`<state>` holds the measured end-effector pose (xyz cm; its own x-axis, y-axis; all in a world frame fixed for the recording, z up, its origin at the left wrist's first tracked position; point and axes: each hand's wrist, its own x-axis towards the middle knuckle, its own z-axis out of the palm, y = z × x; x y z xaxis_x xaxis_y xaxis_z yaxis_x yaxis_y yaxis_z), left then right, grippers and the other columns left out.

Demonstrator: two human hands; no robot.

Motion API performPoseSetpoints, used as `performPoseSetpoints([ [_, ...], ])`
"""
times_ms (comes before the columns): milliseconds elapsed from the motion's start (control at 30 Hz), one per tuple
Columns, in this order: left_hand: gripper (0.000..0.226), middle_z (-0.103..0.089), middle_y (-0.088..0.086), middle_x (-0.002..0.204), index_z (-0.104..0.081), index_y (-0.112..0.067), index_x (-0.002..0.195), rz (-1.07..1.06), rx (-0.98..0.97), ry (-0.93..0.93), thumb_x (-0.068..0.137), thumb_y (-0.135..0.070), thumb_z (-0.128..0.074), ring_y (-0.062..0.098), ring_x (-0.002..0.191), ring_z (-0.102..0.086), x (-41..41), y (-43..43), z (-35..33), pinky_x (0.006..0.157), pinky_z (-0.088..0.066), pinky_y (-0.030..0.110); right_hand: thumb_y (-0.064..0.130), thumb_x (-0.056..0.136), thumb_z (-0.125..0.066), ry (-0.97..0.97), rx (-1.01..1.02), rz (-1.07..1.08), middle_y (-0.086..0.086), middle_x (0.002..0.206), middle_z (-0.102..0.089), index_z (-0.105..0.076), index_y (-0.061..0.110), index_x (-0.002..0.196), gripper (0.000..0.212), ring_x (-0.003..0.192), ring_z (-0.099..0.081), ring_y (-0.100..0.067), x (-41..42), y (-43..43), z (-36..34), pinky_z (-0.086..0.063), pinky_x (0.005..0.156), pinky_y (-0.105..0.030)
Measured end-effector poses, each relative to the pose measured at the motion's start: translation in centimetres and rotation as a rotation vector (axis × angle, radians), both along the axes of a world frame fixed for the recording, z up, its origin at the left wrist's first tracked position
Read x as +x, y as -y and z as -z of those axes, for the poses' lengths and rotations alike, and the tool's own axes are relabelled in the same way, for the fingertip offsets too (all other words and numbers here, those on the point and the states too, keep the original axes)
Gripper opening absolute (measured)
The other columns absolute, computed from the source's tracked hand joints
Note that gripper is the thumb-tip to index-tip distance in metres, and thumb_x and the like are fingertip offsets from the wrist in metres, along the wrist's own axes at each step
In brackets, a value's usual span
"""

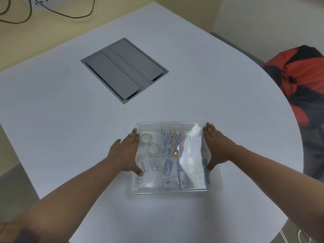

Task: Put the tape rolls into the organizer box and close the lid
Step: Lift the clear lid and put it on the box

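Head view: hands (172, 150) on lid (177, 126).

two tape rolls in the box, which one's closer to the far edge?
The clear tape roll in the far-left compartment of the organizer box, next to the left hand fingertips. The other roll lies nearer the person, diagonally right of it.

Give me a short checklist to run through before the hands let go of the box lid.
1. Two tape rolls inside the box, far-left compartment: ok.
2. No tape roll left out on the table: ok, none visible.
3. Lid lying over the box: ok.
4. Lid snapped shut all round: cannot tell.
5. Left hand flat on the left edge, right hand flat on the right edge: ok.
6. Nothing sticking out under the lid: cannot tell, glare on the right side.
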<state>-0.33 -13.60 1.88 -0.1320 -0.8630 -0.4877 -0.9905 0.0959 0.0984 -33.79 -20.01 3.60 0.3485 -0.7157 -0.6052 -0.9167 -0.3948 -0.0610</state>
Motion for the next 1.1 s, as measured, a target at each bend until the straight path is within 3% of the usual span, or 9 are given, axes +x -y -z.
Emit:
performPoseSetpoints([
  [67,0.147,0.018,0.004,0.159,0.006,-0.012,0.15,0.021,-0.019,0.036,0.045,-0.074,-0.076,0.016,0.148,0.001,-0.3,-0.2,-0.2,0.118,-0.014,0.043,0.08,0.039,-0.076,0.015,-0.02,-0.019,-0.017,0.155,0.03,0.024,0.002,0.146,0.166,0.143,0.026,-0.028,-0.4,-0.6,0.0,0.006,0.117,-0.038],
  [200,0.133,0.016,0.008,0.16,0.001,-0.01,0.15,0.097,-0.019,0.026,0.057,-0.074,-0.069,0.02,0.148,-0.004,-0.3,-1.7,0.0,0.116,-0.019,0.039,0.077,0.037,-0.079,0.002,0.013,-0.089,-0.009,0.15,0.036,0.029,0.009,0.145,0.167,0.137,0.032,-0.019,-2.2,-3.2,0.5,0.007,0.115,-0.037],
  [367,0.159,0.029,0.015,0.154,0.013,-0.006,0.147,0.167,0.082,0.047,0.036,-0.08,-0.073,0.024,0.148,0.002,-0.2,-3.0,-0.3,0.118,-0.015,0.035,0.068,0.039,-0.085,-0.007,0.015,-0.118,-0.009,0.145,0.04,0.032,0.007,0.142,0.168,0.136,0.032,-0.019,-3.1,-5.0,0.7,0.008,0.114,-0.033],
  [633,0.163,0.031,0.019,0.152,0.017,-0.002,0.146,0.179,0.07,0.053,0.034,-0.077,-0.076,0.027,0.147,0.01,-0.8,-3.0,-0.3,0.119,-0.007,0.037,0.073,0.039,-0.082,-0.016,-0.025,-0.126,-0.01,0.151,0.036,0.034,0.007,0.14,0.167,0.141,0.03,-0.024,-3.4,-5.1,1.1,0.009,0.115,-0.035],
  [767,0.158,0.028,0.015,0.155,0.015,-0.006,0.147,0.183,0.08,0.067,0.038,-0.076,-0.076,0.026,0.148,0.005,-0.5,-2.7,-0.5,0.118,-0.019,0.038,0.077,0.041,-0.078,-0.004,-0.015,-0.116,-0.009,0.154,0.033,0.029,0.009,0.145,0.164,0.143,0.028,-0.024,-3.2,-4.7,1.0,0.011,0.114,-0.04],
  [900,0.144,0.01,0.006,0.161,0.004,-0.012,0.15,0.178,-0.002,0.073,0.046,-0.075,-0.074,0.017,0.148,-0.005,0.9,-1.0,-1.5,0.113,-0.029,0.036,0.075,0.046,-0.078,0.097,-0.06,-0.006,-0.004,0.159,0.023,0.021,0.015,0.15,0.155,0.147,0.016,-0.025,-2.2,-3.3,0.3,0.003,0.117,-0.043],
  [1100,0.151,0.026,0.004,0.156,0.014,-0.012,0.148,0.108,0.028,0.038,0.044,-0.068,-0.081,0.016,0.147,0.009,0.9,1.5,-1.2,0.114,-0.028,0.037,0.066,0.047,-0.085,0.122,-0.033,0.098,-0.012,0.159,0.023,0.021,0.004,0.148,0.159,0.147,0.018,-0.024,-0.4,0.4,0.1,-0.012,0.12,-0.04],
])
